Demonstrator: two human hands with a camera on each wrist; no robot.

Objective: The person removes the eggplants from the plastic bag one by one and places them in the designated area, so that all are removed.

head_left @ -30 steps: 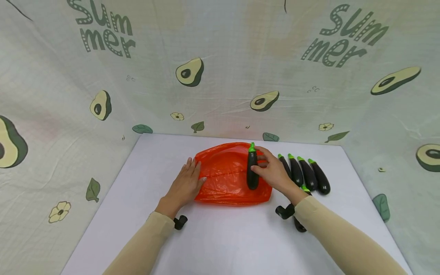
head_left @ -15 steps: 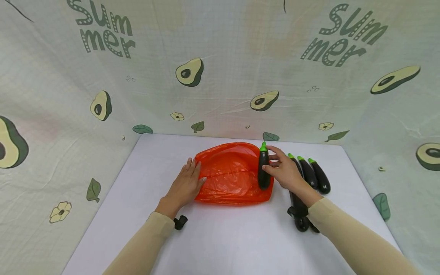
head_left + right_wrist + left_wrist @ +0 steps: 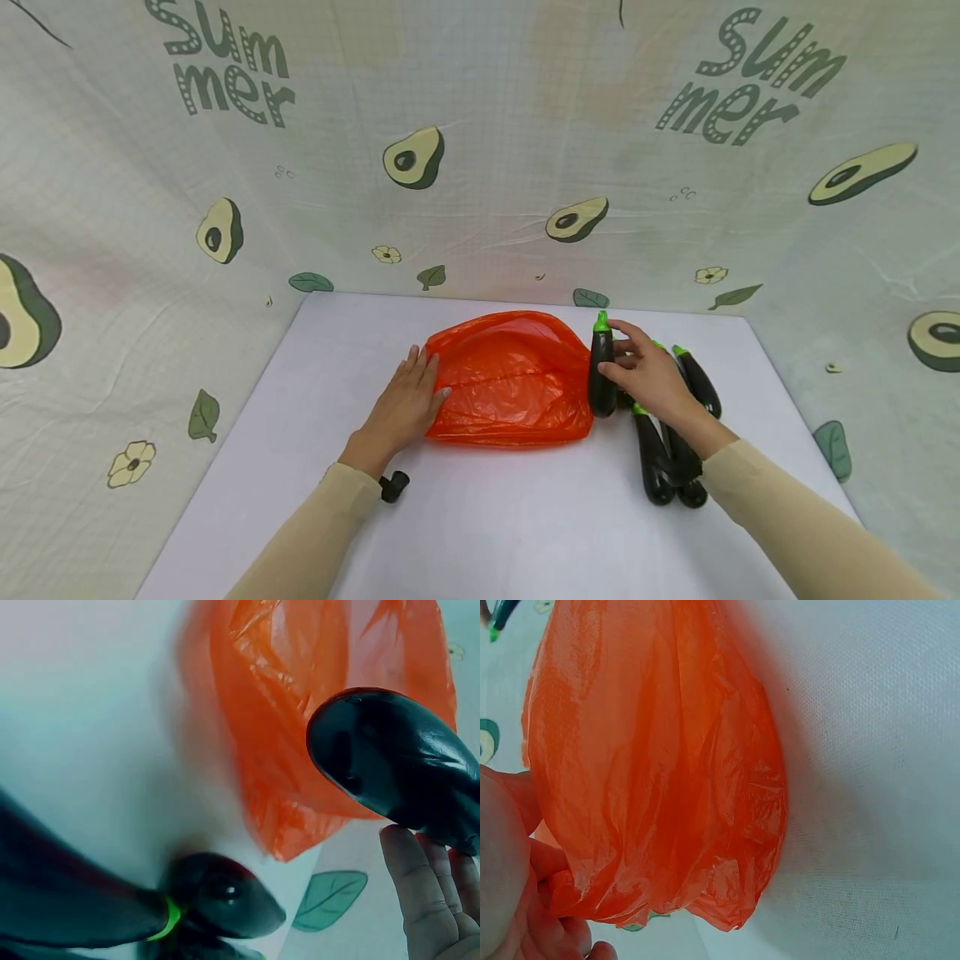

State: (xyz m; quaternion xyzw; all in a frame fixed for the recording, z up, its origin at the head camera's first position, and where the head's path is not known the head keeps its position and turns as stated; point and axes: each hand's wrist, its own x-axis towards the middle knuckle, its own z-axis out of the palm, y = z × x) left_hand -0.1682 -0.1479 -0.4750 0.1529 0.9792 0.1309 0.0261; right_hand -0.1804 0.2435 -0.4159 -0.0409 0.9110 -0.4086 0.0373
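A crinkled red-orange plastic bag (image 3: 510, 383) lies across the middle of the white table. My left hand (image 3: 399, 407) holds its left end; the left wrist view shows bunched film (image 3: 564, 894) among the fingers. At the bag's right end, my right hand (image 3: 647, 373) grips a glossy dark eggplant (image 3: 602, 371) between thumb and fingers, its bright green stem pointing away from me. In the right wrist view the held eggplant's round end (image 3: 375, 746) overlaps the bag. Beneath and beside the right forearm lie several more eggplants (image 3: 654, 462), partly hidden.
One more eggplant (image 3: 699, 379) lies right of the right hand. The white table (image 3: 480, 517) meets a hanging cloth (image 3: 487, 167) printed with avocados and leaves at the back and both sides. A black wrist camera (image 3: 393, 486) shows beside the left wrist.
My right hand has moved right with the eggplant, from over the bag to its right edge. The forearm now covers different eggplants. My left hand and the bag have stayed put.
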